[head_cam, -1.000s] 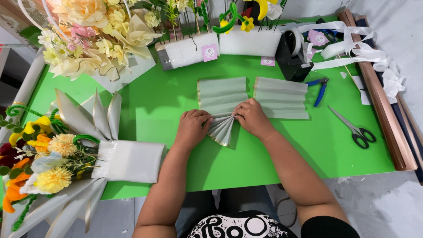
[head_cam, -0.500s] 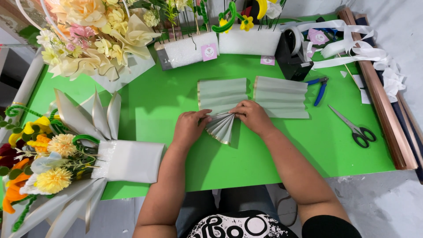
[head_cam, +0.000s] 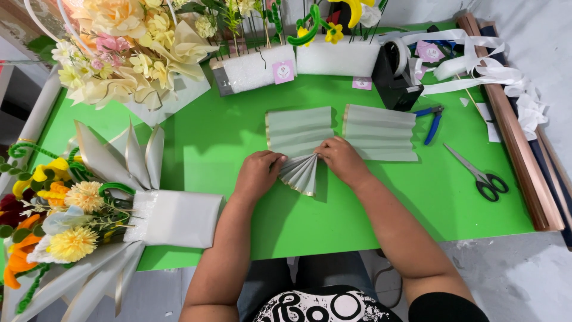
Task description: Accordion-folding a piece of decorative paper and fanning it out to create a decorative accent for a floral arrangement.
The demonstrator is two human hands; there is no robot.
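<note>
Two hands, the left hand (head_cam: 259, 173) and right hand (head_cam: 339, 160), pinch folded grey paper (head_cam: 301, 173) on a green table (head_cam: 357, 209). Scissors (head_cam: 479, 176) lie far right.

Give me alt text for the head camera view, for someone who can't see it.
Two bare hands, left hand and right hand, pinch a pleated pale green paper fan on a bright green table. Two more pleated sheets lie just beyond, with scissors and blue pliers to the right and a wrapped flower bouquet on the left.
</note>
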